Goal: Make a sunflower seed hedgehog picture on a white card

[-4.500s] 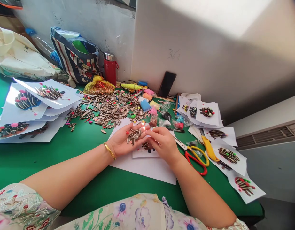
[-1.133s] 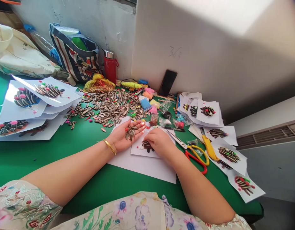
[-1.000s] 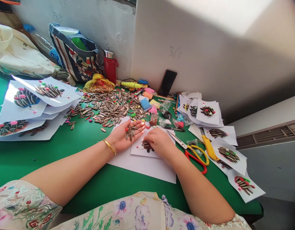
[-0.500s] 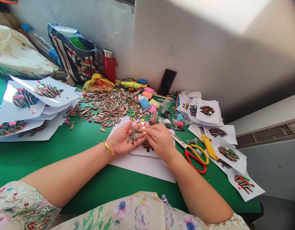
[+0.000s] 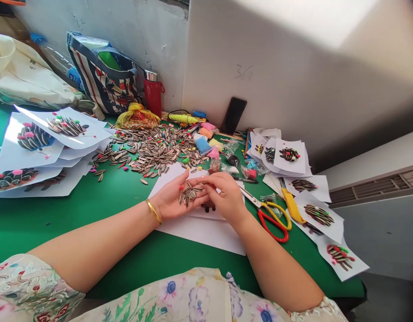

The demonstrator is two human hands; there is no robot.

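Observation:
My left hand (image 5: 174, 197) is turned palm up and cups a small heap of striped sunflower seeds (image 5: 190, 193). Close against its fingertips, my right hand (image 5: 226, 197) has thumb and forefinger pinched together; whatever they hold is too small to make out. Under both hands lies a white paper sheet (image 5: 206, 235) with a smaller paper on top. On that smaller paper a dark brown clay piece (image 5: 209, 208) shows partly, mostly covered by my fingers.
Loose sunflower seeds (image 5: 152, 150) spread behind my hands, beside bagged coloured clay (image 5: 215, 152). Scissors (image 5: 273, 217) and a yellow cutter (image 5: 293, 205) lie right. Seed-decorated papers (image 5: 322, 219) line the right edge; more papers (image 5: 72, 138) pile left. A phone (image 5: 233, 115) leans on the wall.
The seeds and my left palm have shifted slightly to the right. My left fingers are now more covered by my right hand, which keeps its pinch.

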